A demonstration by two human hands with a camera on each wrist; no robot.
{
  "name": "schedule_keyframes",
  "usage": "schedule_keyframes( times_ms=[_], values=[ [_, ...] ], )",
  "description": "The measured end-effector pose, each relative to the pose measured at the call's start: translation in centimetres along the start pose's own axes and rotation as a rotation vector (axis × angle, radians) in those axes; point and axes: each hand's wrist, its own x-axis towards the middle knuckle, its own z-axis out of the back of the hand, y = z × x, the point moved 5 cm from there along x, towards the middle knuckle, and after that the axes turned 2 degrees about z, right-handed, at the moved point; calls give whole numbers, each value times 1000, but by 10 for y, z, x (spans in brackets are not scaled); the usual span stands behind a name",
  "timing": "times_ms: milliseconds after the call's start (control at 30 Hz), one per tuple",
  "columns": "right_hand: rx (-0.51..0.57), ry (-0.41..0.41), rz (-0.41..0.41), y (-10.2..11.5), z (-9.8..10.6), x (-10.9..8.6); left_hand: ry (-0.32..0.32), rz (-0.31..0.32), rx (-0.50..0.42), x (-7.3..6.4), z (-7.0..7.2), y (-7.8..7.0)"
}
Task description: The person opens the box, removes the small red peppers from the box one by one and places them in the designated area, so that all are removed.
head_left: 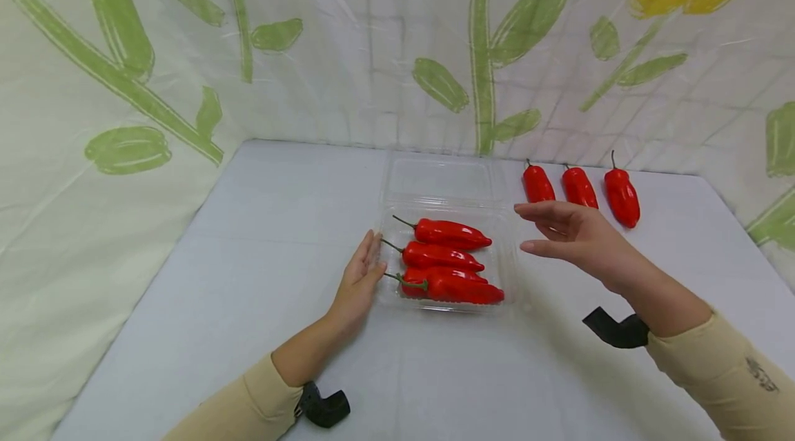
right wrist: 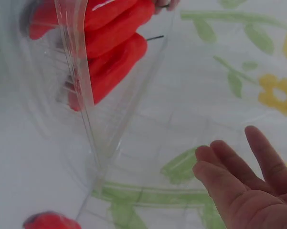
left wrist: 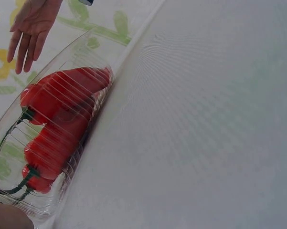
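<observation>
A clear plastic clamshell box point(head_left: 511, 248) lies on the table with its lid point(head_left: 444, 177) folded back behind it. Several red peppers point(head_left: 450, 234) with green stems fill it side by side, the front ones overlapping. Against the box's left side rests my left hand point(head_left: 355, 282), its fingers extended along the wall and its thumb at the edge. My right hand point(head_left: 580, 237) hovers to the right of the box, thumb and fingers apart, holding nothing. In the right wrist view its fingers point(right wrist: 265, 157) are spread and away from the box.
Three more red peppers, among them the rightmost pepper point(head_left: 622, 198), lie at the back right of the white table point(head_left: 279, 220), behind my right hand. A flower-printed sheet point(head_left: 348, 47) hangs along the back and sides.
</observation>
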Motion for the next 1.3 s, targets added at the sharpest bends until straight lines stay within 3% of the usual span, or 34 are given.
schedule_keyframes(
  times_ms=[400, 600, 833, 1300],
  values=[
    [-54, 89, 81, 17, -22, 7, -5, 8, -7, 1, -1, 1],
    [-82, 127, 82, 17, -28, 12, 11, 0, -7, 1, -2, 1],
    [-98, 233, 87, 17, -43, 22, 10, 5, -14, 1, -2, 0],
    [-154, 369, 36, 10, -74, 38, 5, -15, -10, 1, -1, -2]
  ],
)
